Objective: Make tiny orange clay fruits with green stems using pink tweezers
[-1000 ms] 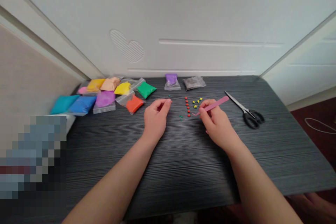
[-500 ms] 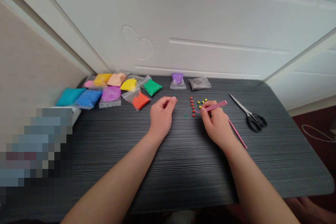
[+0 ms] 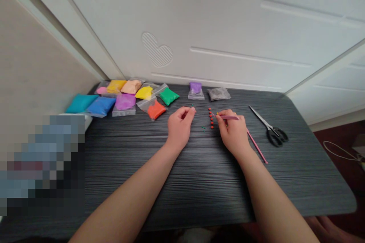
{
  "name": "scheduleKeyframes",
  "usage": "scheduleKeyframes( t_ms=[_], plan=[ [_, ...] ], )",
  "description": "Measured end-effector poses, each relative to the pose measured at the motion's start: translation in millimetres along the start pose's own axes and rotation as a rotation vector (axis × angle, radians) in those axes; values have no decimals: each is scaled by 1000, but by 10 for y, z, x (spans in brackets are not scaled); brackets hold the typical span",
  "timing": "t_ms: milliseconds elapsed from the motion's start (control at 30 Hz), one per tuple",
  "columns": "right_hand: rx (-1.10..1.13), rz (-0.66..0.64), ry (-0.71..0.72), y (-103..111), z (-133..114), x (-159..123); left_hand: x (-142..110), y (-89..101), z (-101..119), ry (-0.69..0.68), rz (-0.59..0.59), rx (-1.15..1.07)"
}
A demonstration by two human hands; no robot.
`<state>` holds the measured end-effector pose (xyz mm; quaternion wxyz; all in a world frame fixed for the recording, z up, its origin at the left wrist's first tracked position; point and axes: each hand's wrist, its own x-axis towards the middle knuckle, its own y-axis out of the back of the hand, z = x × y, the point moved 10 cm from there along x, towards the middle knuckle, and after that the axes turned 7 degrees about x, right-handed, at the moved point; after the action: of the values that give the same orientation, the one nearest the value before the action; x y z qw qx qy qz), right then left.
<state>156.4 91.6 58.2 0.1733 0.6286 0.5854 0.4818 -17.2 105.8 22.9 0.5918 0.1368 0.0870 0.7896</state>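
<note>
My right hand (image 3: 234,131) is closed around a pink modelling tool (image 3: 229,117), whose thin tip reaches left to a column of small red clay pieces (image 3: 211,118). Beneath and beside its fingers sits a small yellow piece (image 3: 217,113); the other yellow pieces are mostly hidden by this hand. My left hand (image 3: 179,127) has thumb and forefinger pinched together, and what they hold, if anything, cannot be made out. Just beyond those fingertips shows a tiny green bit (image 3: 192,105). Thin green clay slivers (image 3: 203,127) lie between the hands.
Scissors (image 3: 269,127) and a second pink tool (image 3: 257,147) lie on the right of the dark table (image 3: 199,186). Bags of coloured clay, among them an orange one (image 3: 156,110) and a green one (image 3: 169,95), line the back left. Purple (image 3: 195,87) and grey bags (image 3: 219,94) rest behind the hands.
The tool in my right hand has moved from the near end of the red column toward its far end and lies flatter. The view has shifted slightly; my left hand stays pinched.
</note>
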Motion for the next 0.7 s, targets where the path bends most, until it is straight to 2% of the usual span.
scheduleKeyframes(
  t_ms=[200, 333, 467, 600, 700],
  plan=[
    [-65, 65, 16, 51, -21, 11, -2, -12, 8, -9, -8, 3],
    [-119, 50, 42, 27, -42, 10, -4, -8, 11, -17, -3, -8],
    [-85, 121, 34, 66, -45, 4, -7, -23, 11, -11, -16, -16],
    [-59, 94, 34, 36, -47, 27, -8, -15, 16, -12, -12, -21],
    [32, 218, -35, 241, 79, 17, -8, -5, 11, -11, -13, -9]
  ],
)
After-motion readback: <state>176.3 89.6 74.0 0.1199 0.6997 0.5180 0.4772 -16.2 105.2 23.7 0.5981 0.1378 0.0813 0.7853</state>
